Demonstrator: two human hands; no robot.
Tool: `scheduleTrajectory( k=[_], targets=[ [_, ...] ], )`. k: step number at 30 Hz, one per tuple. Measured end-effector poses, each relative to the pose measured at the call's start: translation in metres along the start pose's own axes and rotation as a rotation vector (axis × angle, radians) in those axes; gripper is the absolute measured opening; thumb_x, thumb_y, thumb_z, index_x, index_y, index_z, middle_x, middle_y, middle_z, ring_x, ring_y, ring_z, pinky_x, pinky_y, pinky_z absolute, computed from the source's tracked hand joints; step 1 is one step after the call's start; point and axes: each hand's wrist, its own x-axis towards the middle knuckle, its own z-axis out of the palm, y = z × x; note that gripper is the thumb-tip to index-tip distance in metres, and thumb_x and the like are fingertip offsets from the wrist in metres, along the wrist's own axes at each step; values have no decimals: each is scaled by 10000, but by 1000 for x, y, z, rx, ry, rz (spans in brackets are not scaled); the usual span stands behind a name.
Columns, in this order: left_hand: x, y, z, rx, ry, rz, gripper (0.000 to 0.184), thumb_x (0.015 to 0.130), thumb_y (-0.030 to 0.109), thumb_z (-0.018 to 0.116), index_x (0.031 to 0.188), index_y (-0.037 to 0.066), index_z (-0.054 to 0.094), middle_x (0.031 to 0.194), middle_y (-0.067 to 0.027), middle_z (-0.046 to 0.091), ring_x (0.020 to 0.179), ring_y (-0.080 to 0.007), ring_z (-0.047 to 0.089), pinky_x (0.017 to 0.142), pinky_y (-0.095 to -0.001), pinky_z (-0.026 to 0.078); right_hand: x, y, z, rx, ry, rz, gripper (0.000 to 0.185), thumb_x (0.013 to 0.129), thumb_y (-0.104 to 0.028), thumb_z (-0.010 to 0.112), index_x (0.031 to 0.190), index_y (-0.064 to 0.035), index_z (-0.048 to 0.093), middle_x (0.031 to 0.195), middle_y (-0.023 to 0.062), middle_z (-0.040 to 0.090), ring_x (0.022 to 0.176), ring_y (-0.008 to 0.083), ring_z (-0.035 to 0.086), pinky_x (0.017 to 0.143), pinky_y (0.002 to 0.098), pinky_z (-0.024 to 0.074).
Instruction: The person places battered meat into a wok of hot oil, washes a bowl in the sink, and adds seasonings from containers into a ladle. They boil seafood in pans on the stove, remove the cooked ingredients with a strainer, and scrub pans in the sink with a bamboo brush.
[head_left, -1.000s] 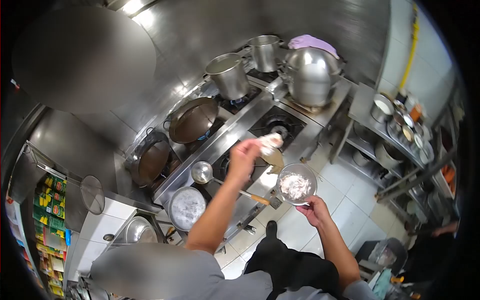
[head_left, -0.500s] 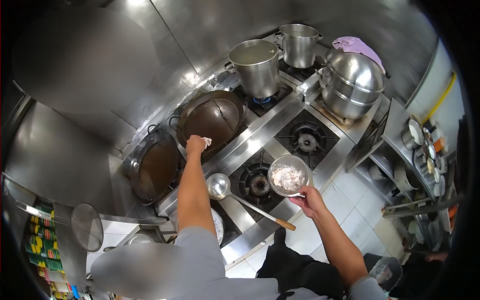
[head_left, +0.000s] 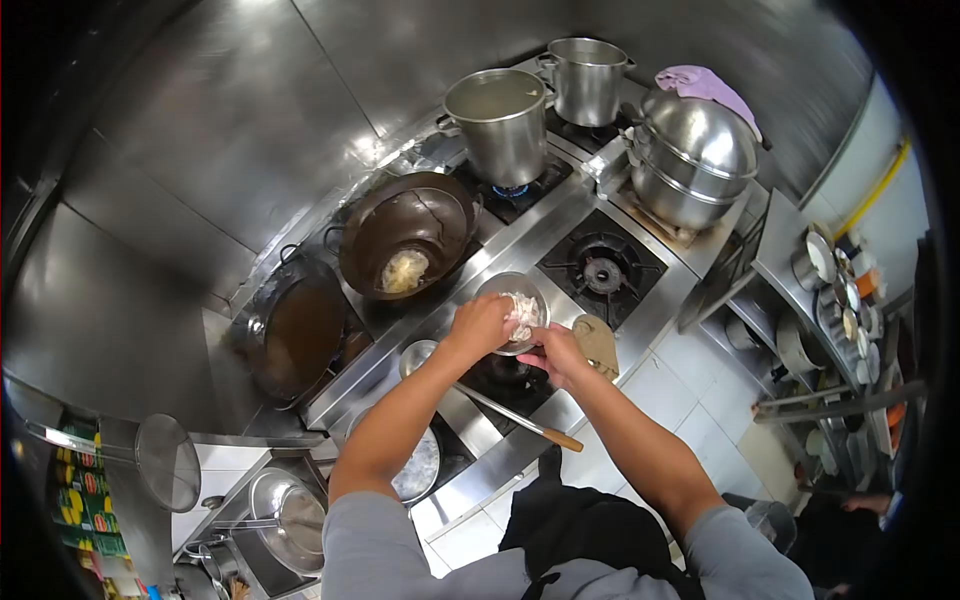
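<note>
My right hand point(head_left: 556, 356) grips the rim of a metal bowl point(head_left: 541, 292) holding pale, flour-coated pieces of food point(head_left: 523, 315), perhaps meat. Inside the bowl, my left hand point(head_left: 482, 326) has its fingers curled on the pieces; the fingertips are partly hidden. Just beyond the left hand, a dark wok point(head_left: 385, 235) holds brown oil with a pale, foaming patch of frying food point(head_left: 405, 270). A ladle point(head_left: 520, 413) with a wooden handle lies under my forearms across the stove.
A second wok point(head_left: 300, 335) stands at left. Behind are a stockpot point(head_left: 497, 130) over a blue flame, another pot point(head_left: 588, 85) and a domed steamer point(head_left: 697, 150). A folded cloth point(head_left: 597, 345) lies right of the bowl. A strainer point(head_left: 168, 462) hangs left.
My left hand has come back from over the wok into the bowl. My right hand has brought the bowl left and up. Foaming food now shows in the wok; the cloth is uncovered.
</note>
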Motion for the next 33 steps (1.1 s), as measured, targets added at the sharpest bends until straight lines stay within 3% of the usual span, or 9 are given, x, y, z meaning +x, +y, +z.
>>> scheduleTrajectory(
  k=[7,12,15,18,21,25,29,30,33],
  targets=[
    [9,-51,-46,-357,210,-55,263,793,242,759,929,26,695,803,-142,687,696,-233,661,662,-337,516,51,3,32,142,-24,39,277,821,-21,547,1095,6,573,1007,96,651,890,201,664,736,342,611],
    [45,-122,-90,-294,382,-248,242,811,242,752,908,24,718,750,-118,701,656,-165,653,627,-328,507,80,-5,71,182,-7,67,283,807,-8,546,1087,25,567,1005,95,629,874,202,635,751,360,612],
    [71,-181,-78,-216,348,-308,251,778,255,765,896,37,724,797,-143,712,725,-232,696,671,-340,520,87,-5,75,141,44,60,279,804,-4,550,1080,31,564,1006,90,623,869,202,642,744,357,612],
    [89,-216,-37,-53,215,-499,277,733,324,766,911,113,735,962,-196,699,959,-395,656,846,-473,521,91,1,65,134,31,70,288,808,-7,551,1094,23,555,1017,86,622,857,204,656,734,347,611],
    [96,-215,-1,52,188,-634,226,784,286,710,921,108,737,1000,-196,696,979,-406,654,855,-478,525,95,11,49,163,32,65,300,816,-13,552,1115,12,547,1027,85,628,847,205,667,717,335,611],
    [95,-191,-5,155,73,-528,188,800,246,680,890,92,737,963,-186,699,939,-384,666,821,-472,532,87,7,33,105,28,16,306,833,-33,555,1137,3,545,1045,89,638,871,189,663,701,318,611],
    [79,-130,-12,-167,75,3,179,793,234,661,831,79,742,889,-185,692,873,-355,665,791,-449,528,81,4,30,30,33,-13,286,841,-43,550,1125,-15,569,1032,82,648,895,173,659,702,318,605],
    [67,-112,-11,-107,-91,58,220,781,259,679,911,94,745,898,-163,698,872,-342,671,804,-440,528,78,5,33,-2,33,-8,276,843,-46,548,1116,-22,580,1025,79,652,899,168,658,703,318,602],
    [35,-76,-5,335,-66,28,386,728,342,723,987,57,699,882,-129,689,843,-336,679,781,-445,541,81,11,43,36,-18,-21,263,838,-48,555,1097,-32,595,1011,75,654,884,168,659,706,320,598]
  ],
)
